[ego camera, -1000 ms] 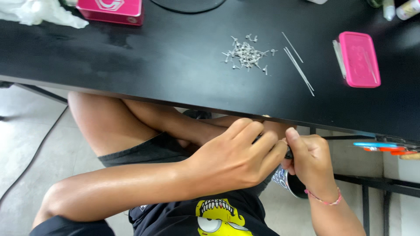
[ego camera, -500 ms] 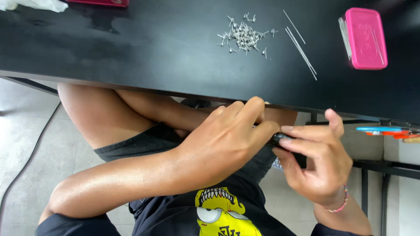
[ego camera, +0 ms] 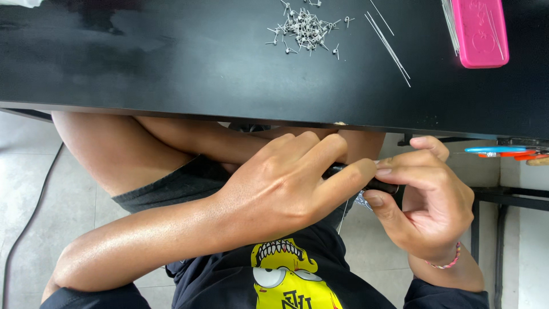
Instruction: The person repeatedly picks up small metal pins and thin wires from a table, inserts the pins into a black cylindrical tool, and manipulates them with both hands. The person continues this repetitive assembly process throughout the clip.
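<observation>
Below the black table's (ego camera: 171, 63) front edge, over my lap, both hands meet on a small black tool (ego camera: 382, 184). My left hand (ego camera: 286, 183) curls over its left part, knuckles up. My right hand (ego camera: 426, 197) pinches the tool's right end between thumb and fingers; a beaded bracelet circles that wrist. A thin wire (ego camera: 342, 217) hangs down from between the hands. On the table lie a heap of small silver metal pins (ego camera: 303, 28) and a few long thin wires (ego camera: 389, 46).
A pink case (ego camera: 479, 31) lies at the table's far right. A blue and orange tool (ego camera: 500, 151) pokes out at the right below the table's edge. A black cable (ego camera: 28, 212) runs over the tiled floor at left.
The view has tilted down, so the table's things sit higher in the frame. My right hand has opened out from a closed grip under the left hand to a pinch on the tool's end.
</observation>
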